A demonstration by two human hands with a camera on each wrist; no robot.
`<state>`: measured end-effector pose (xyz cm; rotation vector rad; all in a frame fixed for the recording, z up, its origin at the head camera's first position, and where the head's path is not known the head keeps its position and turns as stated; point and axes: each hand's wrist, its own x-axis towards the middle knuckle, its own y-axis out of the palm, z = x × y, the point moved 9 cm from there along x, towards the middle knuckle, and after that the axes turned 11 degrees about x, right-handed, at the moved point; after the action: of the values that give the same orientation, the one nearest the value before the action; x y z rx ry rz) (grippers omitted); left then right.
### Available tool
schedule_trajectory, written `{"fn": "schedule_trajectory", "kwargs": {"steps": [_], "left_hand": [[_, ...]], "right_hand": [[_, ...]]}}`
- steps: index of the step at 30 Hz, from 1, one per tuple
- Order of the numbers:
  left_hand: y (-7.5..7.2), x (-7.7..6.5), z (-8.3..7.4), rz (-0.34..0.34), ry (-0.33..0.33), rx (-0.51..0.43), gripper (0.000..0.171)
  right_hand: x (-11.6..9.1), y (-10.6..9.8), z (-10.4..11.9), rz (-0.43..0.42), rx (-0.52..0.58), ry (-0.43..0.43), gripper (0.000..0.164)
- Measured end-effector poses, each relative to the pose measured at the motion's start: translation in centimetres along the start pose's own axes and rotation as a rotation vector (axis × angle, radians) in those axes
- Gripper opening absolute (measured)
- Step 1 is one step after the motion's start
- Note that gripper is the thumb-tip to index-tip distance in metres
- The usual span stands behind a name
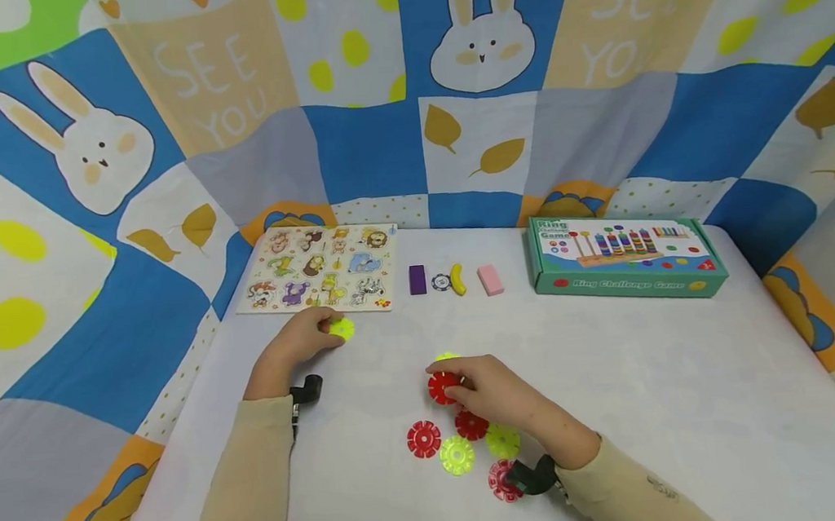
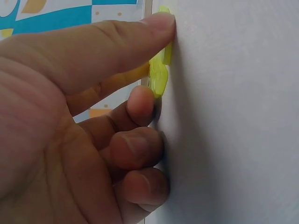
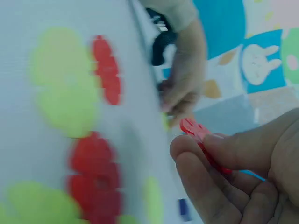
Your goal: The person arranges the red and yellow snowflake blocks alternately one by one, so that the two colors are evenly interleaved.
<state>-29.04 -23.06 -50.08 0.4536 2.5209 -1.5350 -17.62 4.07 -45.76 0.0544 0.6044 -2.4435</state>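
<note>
My left hand [image 1: 304, 336] pinches a yellow notched plastic disc [image 1: 343, 328] between thumb and finger, close to the table at the front edge of the animal puzzle board [image 1: 318, 270]. In the left wrist view that disc [image 2: 159, 80] shows nearly edge-on under the thumb. Over the middle of the table, my right hand [image 1: 497, 389] holds a red notched disc [image 1: 442, 388] between thumb and fingers. Below and around it lie more discs: a red one [image 1: 423, 439], a yellow one [image 1: 457, 455], another yellow one [image 1: 503, 442] and a red one [image 1: 471, 425].
A red disc [image 1: 504, 481] lies partly behind the right wrist camera [image 1: 536, 475]. Along the back stand a purple block [image 1: 417, 280], a round patterned piece [image 1: 440, 282], a yellow banana piece [image 1: 457, 279], a pink block [image 1: 490, 280] and a green game box [image 1: 627, 258].
</note>
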Motion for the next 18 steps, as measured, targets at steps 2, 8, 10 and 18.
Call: {"fn": "schedule_trajectory", "kwargs": {"steps": [2, 8, 10, 18], "left_hand": [[0.0, -0.1, -0.1, 0.002, -0.001, -0.005, 0.043], [-0.1, -0.1, -0.2, -0.004, -0.001, 0.004, 0.039], [0.0, 0.0, -0.2, -0.004, 0.001, 0.010, 0.041], [0.0, 0.1, -0.1, -0.012, 0.008, 0.024, 0.045]], "right_hand": [[0.1, -0.9, 0.7, -0.019, 0.071, 0.014, 0.046], [1.0, -3.7, 2.9, -0.126, 0.121, 0.030, 0.056], [1.5, -4.4, 3.6, -0.168, 0.110, 0.021, 0.056], [4.7, -4.8, 5.9, -0.250, 0.091, -0.029, 0.055]]}}
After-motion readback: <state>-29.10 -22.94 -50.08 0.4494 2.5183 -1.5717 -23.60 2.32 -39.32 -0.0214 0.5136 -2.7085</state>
